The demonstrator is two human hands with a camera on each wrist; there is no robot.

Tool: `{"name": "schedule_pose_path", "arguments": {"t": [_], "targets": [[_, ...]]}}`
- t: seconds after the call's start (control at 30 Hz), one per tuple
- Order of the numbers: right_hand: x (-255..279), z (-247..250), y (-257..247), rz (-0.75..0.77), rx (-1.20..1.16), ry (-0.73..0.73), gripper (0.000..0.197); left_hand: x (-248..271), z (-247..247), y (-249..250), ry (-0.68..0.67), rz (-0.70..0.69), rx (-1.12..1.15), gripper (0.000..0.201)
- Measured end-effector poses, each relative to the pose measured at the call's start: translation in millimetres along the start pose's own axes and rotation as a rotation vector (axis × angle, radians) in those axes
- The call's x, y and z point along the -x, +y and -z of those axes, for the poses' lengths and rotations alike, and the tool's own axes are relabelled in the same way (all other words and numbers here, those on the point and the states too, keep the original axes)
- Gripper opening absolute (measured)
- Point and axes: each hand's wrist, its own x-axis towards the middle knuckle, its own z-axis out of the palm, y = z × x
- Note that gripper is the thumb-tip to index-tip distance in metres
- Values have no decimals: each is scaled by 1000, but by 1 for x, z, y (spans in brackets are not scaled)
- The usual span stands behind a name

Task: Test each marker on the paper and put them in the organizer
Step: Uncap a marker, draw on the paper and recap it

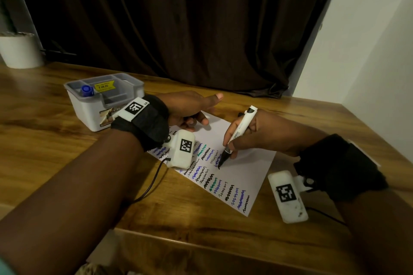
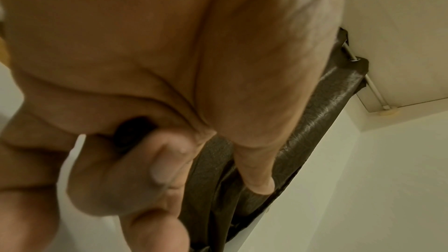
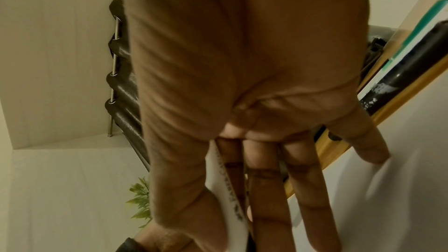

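My right hand [image 1: 248,136] grips a white marker [image 1: 242,130] like a pen, its black tip touching the white paper [image 1: 252,169] among several rows of black, blue and green squiggles. The right wrist view shows the marker's white barrel [image 3: 229,191] between thumb and fingers. My left hand [image 1: 192,111] rests on the paper's far corner, thumb stretched out, fingers curled round a small dark cap [image 2: 130,135]. The grey organizer [image 1: 89,111] stands to the left behind that hand, with a blue-capped marker [image 1: 86,91] upright in one compartment.
The wooden table [image 1: 55,140] has its front edge close to me. A white plant pot [image 1: 19,51] stands at the far left, a dark curtain [image 1: 178,18] hangs behind, and a white wall [image 1: 368,51] borders the right side. Wrist camera cables trail over the table.
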Motion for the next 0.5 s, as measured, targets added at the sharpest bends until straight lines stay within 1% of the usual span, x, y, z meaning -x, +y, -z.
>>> {"name": "schedule_pose_path", "arguments": {"t": [0.13,0.27,0.5], "targets": [[0,0,0,3,3,-11,8,-1,0,-1,-4,1,0,67],[0,0,-1,10,9,10,11,0,0,0,0,1,-4,67],[0,1,0,-9,-10,13,9,-1,-1,1,0,10,0,66]]}}
